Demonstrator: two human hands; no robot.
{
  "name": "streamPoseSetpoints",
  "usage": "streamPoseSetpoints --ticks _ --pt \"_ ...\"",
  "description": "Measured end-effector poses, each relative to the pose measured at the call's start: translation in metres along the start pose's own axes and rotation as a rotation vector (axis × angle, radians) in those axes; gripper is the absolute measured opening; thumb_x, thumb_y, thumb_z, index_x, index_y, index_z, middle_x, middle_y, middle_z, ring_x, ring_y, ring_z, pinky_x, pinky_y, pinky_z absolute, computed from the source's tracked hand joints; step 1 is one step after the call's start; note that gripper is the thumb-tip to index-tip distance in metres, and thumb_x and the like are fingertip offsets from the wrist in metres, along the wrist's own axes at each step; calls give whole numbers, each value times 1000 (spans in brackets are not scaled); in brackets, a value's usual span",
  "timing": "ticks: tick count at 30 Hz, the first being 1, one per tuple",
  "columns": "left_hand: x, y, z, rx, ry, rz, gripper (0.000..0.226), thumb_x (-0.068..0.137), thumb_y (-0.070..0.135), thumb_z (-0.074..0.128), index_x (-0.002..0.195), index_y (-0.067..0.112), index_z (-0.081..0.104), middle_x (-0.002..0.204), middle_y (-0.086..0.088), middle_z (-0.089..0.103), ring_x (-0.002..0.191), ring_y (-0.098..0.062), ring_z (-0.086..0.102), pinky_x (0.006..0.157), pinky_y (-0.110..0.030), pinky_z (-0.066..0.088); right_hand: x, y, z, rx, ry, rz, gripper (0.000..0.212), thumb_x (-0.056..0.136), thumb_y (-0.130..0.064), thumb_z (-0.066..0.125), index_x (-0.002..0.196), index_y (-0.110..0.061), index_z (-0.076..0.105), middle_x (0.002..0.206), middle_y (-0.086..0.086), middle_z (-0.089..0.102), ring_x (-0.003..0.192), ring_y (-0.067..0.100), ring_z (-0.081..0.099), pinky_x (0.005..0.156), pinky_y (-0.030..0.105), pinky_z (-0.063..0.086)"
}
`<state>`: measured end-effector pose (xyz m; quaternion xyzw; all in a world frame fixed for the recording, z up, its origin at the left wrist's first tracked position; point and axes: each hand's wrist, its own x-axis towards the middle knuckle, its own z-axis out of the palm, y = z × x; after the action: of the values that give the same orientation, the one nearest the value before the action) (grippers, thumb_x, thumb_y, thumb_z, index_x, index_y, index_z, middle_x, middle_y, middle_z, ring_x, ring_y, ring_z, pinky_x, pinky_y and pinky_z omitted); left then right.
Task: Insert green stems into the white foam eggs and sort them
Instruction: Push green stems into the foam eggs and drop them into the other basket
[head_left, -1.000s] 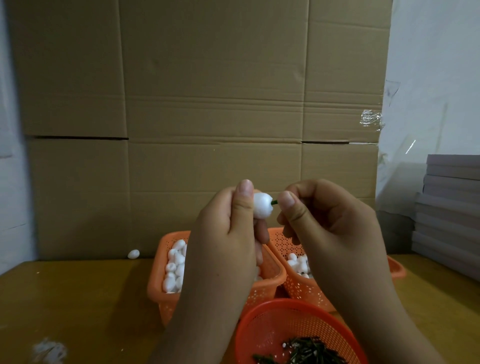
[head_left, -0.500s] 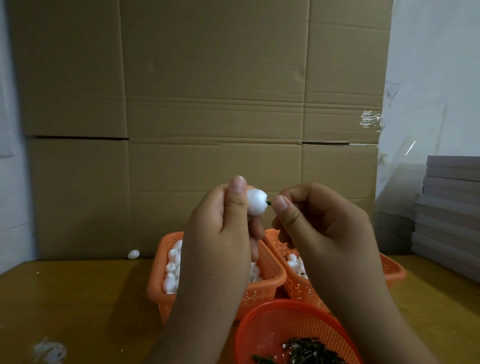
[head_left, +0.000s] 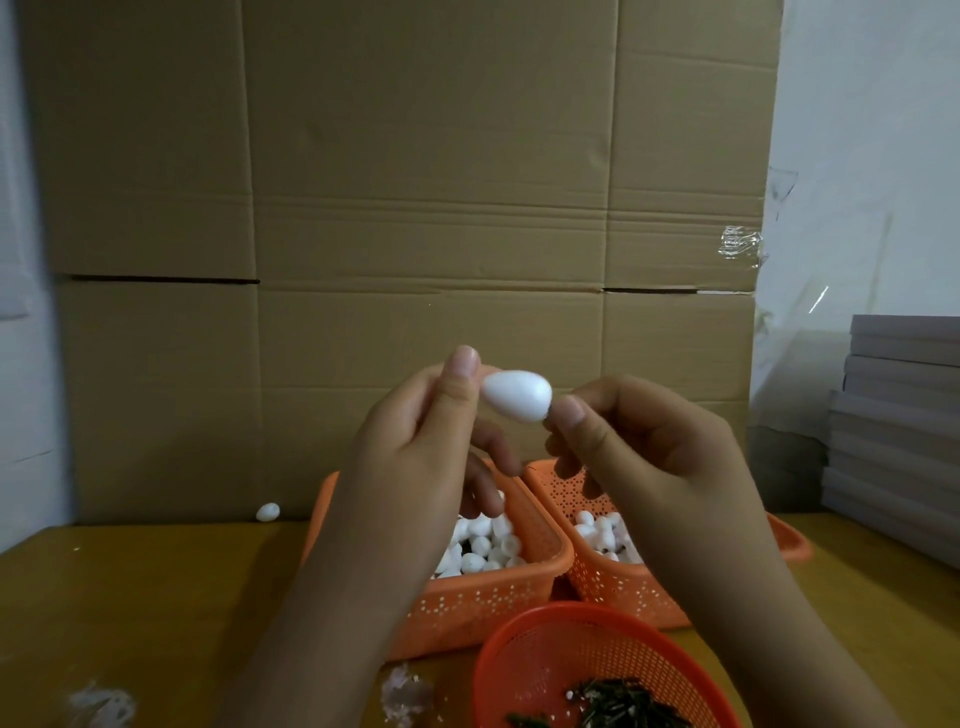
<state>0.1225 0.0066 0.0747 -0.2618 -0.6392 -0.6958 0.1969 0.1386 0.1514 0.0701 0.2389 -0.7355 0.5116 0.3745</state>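
Note:
A white foam egg (head_left: 517, 394) is held in the air in front of the cardboard, narrow end pointing right. My left hand (head_left: 431, 441) pinches its wide end between thumb and fingers. My right hand (head_left: 639, 447) has its thumb and fingers pinched together right at the egg's narrow tip; the green stem is hidden between them. Two orange rectangular baskets sit below: the left basket (head_left: 493, 597) and the right basket (head_left: 623, 587) both hold several white eggs. A round red-orange basket (head_left: 519, 654) at the front holds dark green stems (head_left: 618, 706).
A tall cardboard wall (head_left: 415, 208) stands behind the wooden table (head_left: 156, 597). A loose egg (head_left: 267, 512) lies by the cardboard at the left. Grey boards (head_left: 893, 431) are stacked at the right. White scraps (head_left: 104, 706) lie near the front edge.
The green stem showing between egg and right thumb has gone out of sight as my right fingers closed up against the egg's tip. The egg now shows more fully past my left thumb.

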Motion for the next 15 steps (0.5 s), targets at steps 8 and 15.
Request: streamPoseSetpoints --ticks 8,15 --pt "4 1 -14 23 67 63 31 93 49 48 88 28 71 63 1 65 48 -10 56 46 -17 44 3 1 -6 233 -1 156 44 82 -42 51 55 -7 56 49 1 51 45 7 46 47 16 41" --pt "0 1 -18 161 -271 96 34 69 58 66 101 46 67 106 16 69 89 -4 69 65 -19 53 2 -1 -6 250 6 188 46 85 -42 51 46 -17 51 42 2 41 41 11 37 43 16 35"
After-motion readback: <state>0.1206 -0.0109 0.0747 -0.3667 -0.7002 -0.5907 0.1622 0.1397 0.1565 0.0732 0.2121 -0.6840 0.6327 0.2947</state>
